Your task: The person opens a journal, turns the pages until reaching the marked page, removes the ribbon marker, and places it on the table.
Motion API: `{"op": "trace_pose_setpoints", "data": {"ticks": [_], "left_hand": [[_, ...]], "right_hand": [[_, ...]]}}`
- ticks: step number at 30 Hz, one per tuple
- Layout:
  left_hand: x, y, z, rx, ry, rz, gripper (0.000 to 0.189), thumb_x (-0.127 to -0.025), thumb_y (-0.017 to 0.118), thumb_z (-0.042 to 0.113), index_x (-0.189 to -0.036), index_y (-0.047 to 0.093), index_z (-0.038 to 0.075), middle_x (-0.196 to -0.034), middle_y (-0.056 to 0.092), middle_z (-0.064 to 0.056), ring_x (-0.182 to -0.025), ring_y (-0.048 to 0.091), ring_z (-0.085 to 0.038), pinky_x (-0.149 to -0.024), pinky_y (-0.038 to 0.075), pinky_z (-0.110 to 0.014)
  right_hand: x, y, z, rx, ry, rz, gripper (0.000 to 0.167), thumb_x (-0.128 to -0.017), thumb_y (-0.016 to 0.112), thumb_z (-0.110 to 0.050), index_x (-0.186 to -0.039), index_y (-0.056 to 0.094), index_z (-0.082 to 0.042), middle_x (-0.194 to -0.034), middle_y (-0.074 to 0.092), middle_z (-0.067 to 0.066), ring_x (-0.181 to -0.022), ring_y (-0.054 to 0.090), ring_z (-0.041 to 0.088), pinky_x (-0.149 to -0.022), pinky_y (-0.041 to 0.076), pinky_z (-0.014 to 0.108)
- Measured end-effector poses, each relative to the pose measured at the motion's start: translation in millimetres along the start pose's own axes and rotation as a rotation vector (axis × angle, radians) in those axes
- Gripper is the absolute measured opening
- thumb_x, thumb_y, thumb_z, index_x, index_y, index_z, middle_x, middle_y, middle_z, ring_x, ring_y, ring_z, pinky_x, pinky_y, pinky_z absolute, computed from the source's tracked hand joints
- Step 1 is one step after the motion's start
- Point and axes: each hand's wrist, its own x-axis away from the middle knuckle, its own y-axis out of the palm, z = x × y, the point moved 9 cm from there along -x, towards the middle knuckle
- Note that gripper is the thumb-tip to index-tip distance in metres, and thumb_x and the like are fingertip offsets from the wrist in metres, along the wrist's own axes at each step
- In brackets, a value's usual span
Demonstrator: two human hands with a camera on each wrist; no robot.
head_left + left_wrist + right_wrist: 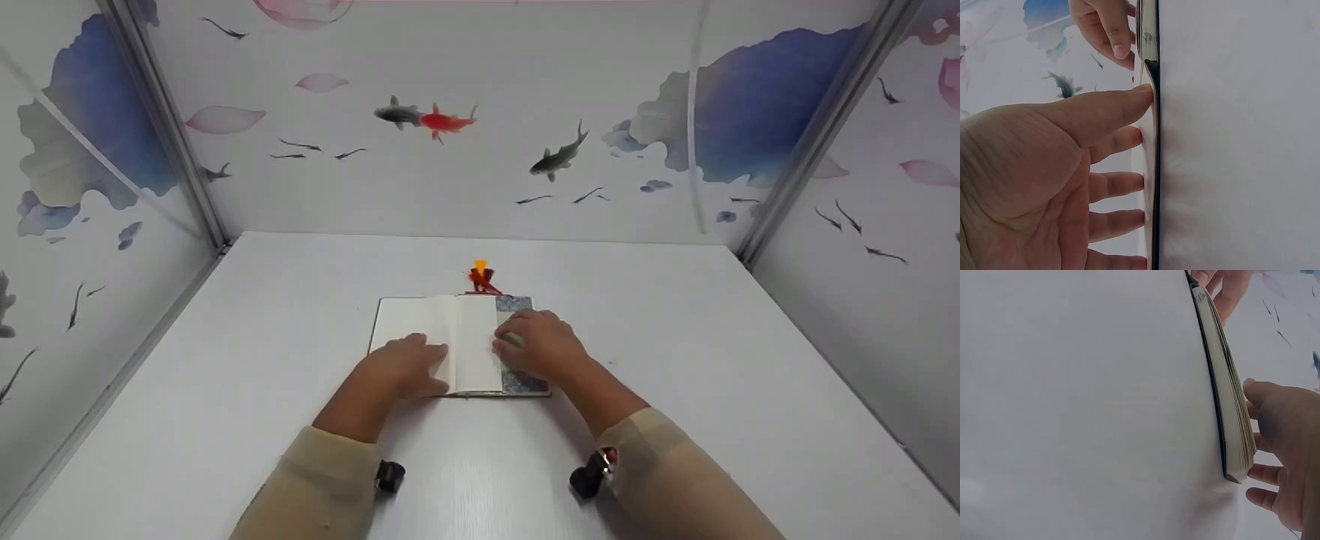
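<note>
A notebook (476,337) lies spread on the white table, its left page and a narrower right-hand leaf blank and cream. A blue-grey patterned strip (523,384) shows along its right side. My left hand (405,367) rests on the left page, thumb near the lower edge; the left wrist view shows its fingers extended, tips against the paper. On the right side, my right hand (541,346) touches the leaf's outer edge and the patterned strip with loosely bent fingers. Seen from the right wrist, the page block (1230,394) is thick, with the thumb at its upper surface.
A red tassel with a yellow-orange piece (481,276) lies at the notebook's top edge. White walls (480,180) painted with fish and petals enclose the table (675,337) at the back and both sides. Small black devices (390,476) sit at both sleeves.
</note>
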Motion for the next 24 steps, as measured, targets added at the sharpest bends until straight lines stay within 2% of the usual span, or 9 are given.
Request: {"op": "trace_pose_setpoints", "data": {"ticks": [7, 10, 12, 14, 18, 21, 24], "left_hand": [[1.1, -0.2, -0.1, 0.003, 0.001, 0.002, 0.074, -0.098, 0.075, 0.043, -0.165, 0.045, 0.028, -0.175, 0.036, -0.010, -0.163, 0.032, -0.038, -0.130, 0.032, -0.061], [2.6, -0.4, 1.0, 0.005, 0.005, 0.002, 0.074, -0.099, 0.075, 0.042, -0.165, 0.044, 0.028, -0.175, 0.036, -0.010, -0.163, 0.032, -0.037, -0.130, 0.032, -0.061], [2.5, -0.6, 1.4, 0.003, 0.009, 0.002, 0.074, -0.099, 0.075, 0.042, -0.165, 0.044, 0.028, -0.175, 0.035, -0.011, -0.163, 0.032, -0.037, -0.130, 0.032, -0.060], [1.9, -1.0, 1.4, 0.000, 0.012, 0.005, 0.074, -0.099, 0.075, 0.042, -0.165, 0.044, 0.028, -0.175, 0.035, -0.011, -0.163, 0.032, -0.037, -0.130, 0.033, -0.060], [-0.2, -0.2, 0.3, -0.005, 0.017, 0.006, 0.075, -0.099, 0.075, 0.042, -0.165, 0.044, 0.027, -0.175, 0.036, -0.012, -0.163, 0.033, -0.038, -0.130, 0.033, -0.060], [-1.2, 0.6, -0.6, -0.008, 0.018, 0.005, 0.075, -0.098, 0.075, 0.043, -0.165, 0.044, 0.028, -0.175, 0.036, -0.011, -0.162, 0.034, -0.038, -0.130, 0.034, -0.061], [-1.6, 0.5, -0.5, -0.012, 0.022, 0.006, 0.075, -0.099, 0.074, 0.043, -0.166, 0.043, 0.028, -0.174, 0.036, -0.011, -0.162, 0.034, -0.038, -0.129, 0.034, -0.061]], "right_hand": [[-1.8, 0, 7, -0.084, 0.080, 0.005, 0.029, -0.103, 0.066, -0.049, -0.125, 0.079, -0.037, -0.151, 0.064, -0.001, -0.147, 0.052, 0.033, -0.123, 0.044, 0.061], [-1.6, -2, 11, -0.123, 0.124, 0.027, 0.031, -0.102, 0.067, -0.049, -0.128, 0.078, -0.037, -0.151, 0.063, 0.001, -0.147, 0.053, 0.033, -0.121, 0.046, 0.060], [-1.4, -4, 15, -0.152, 0.172, 0.041, 0.040, -0.101, 0.069, -0.051, -0.137, 0.073, -0.035, -0.155, 0.060, 0.004, -0.148, 0.051, 0.035, -0.120, 0.047, 0.061], [-0.8, -5, 21, -0.168, 0.233, 0.040, 0.057, -0.098, 0.072, -0.054, -0.149, 0.065, -0.030, -0.158, 0.056, 0.009, -0.148, 0.051, 0.037, -0.118, 0.049, 0.061], [0.3, -1, 33, -0.186, 0.344, -0.005, 0.087, -0.092, 0.076, -0.061, -0.162, 0.047, -0.018, -0.160, 0.052, 0.017, -0.142, 0.055, 0.038, -0.114, 0.053, 0.059], [1.2, 1, 40, -0.205, 0.383, -0.034, 0.095, -0.091, 0.078, -0.061, -0.163, 0.044, -0.010, -0.160, 0.052, 0.020, -0.136, 0.059, 0.036, -0.116, 0.053, 0.055], [2.6, -1, 46, -0.246, 0.398, -0.039, 0.091, -0.092, 0.079, -0.056, -0.160, 0.047, -0.004, -0.159, 0.054, 0.020, -0.135, 0.059, 0.033, -0.119, 0.050, 0.053]]}}
